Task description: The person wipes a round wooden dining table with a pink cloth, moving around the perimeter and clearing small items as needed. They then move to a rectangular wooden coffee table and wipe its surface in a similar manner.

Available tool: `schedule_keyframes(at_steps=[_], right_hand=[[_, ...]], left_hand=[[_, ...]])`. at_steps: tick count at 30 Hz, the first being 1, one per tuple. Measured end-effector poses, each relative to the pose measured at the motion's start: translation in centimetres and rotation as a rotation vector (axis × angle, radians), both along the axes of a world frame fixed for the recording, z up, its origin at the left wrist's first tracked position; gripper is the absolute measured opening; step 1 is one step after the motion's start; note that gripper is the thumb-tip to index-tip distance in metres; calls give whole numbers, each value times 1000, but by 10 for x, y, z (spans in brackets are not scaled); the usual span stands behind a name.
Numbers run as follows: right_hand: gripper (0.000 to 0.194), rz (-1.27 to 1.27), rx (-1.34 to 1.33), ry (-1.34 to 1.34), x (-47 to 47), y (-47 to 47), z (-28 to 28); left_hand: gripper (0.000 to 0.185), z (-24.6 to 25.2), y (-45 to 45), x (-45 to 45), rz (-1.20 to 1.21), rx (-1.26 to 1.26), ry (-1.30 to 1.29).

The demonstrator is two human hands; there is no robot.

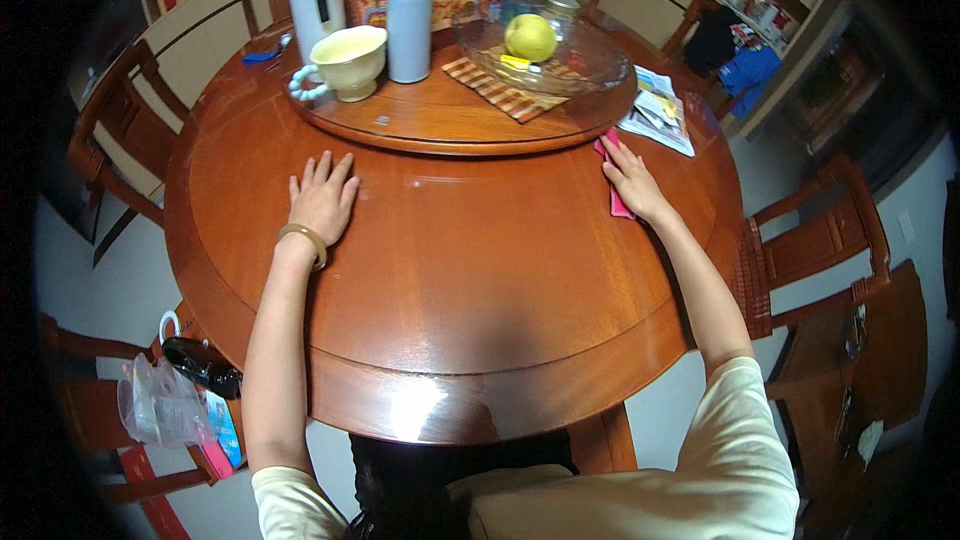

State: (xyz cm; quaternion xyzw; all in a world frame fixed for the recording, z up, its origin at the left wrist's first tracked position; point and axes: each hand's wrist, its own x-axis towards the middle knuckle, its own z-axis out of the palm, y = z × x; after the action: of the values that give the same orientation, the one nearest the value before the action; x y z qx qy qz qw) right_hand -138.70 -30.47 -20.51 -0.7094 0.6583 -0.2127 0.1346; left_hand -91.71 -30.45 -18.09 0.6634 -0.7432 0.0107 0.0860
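Observation:
My left hand (pixel 322 199) rests palm down on the round wooden table (pixel 465 262), fingers spread, with a bangle (pixel 304 236) on its wrist. At the right, my right hand (pixel 632 178) lies flat over a pink cloth (pixel 619 204), pressing it on the tabletop near the rim of the wooden turntable (pixel 465 142). Part of the cloth is hidden beneath the hand. Just right of that hand is a printed paper (pixel 664 109), partly beside the turntable.
The turntable carries a yellow bowl (pixel 349 64), a bead bracelet (pixel 306 84), a light blue vacuum flask (pixel 410 22), a white thermal jug (pixel 315 0), and a glass dish (pixel 600 64) with a yellow-green fruit (pixel 530 38) on a striped mat (pixel 517 101). Wooden chairs (pixel 817 240) surround the table.

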Motion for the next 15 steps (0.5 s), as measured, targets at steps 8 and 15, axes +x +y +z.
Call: schedule_keyframes(at_steps=[8,15], right_hand=[[56,24,75,44,37,9,3],[54,265,-5,61,106,45,18]], left_hand=[[49,3,3,-5,-5,19,-6],[38,11,-1,25,-26,-53,90]])
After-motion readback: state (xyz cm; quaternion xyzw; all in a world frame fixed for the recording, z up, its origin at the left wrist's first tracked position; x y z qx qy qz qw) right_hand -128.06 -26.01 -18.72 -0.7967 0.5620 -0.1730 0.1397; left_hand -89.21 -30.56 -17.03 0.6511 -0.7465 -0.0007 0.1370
